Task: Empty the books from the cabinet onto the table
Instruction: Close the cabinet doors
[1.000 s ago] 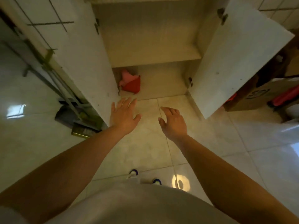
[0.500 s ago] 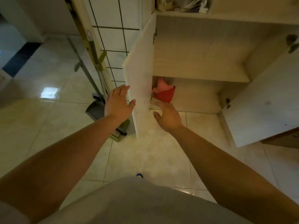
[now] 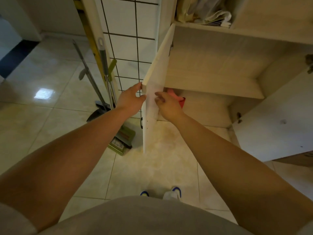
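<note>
Books (image 3: 211, 13) lay stacked above the cabinet (image 3: 211, 68); its shelves looked bare. Left hand (image 3: 129, 100) pinched the left door (image 3: 152, 102), fingers curled on its edge; right hand (image 3: 168, 106) pressed it, seemingly to swing it.

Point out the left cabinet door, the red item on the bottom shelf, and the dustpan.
left cabinet door (image 3: 158, 72), head view, inner face.
red item (image 3: 182, 102), head view, visible right edge.
dustpan (image 3: 96, 114), head view, dark pan.
</note>
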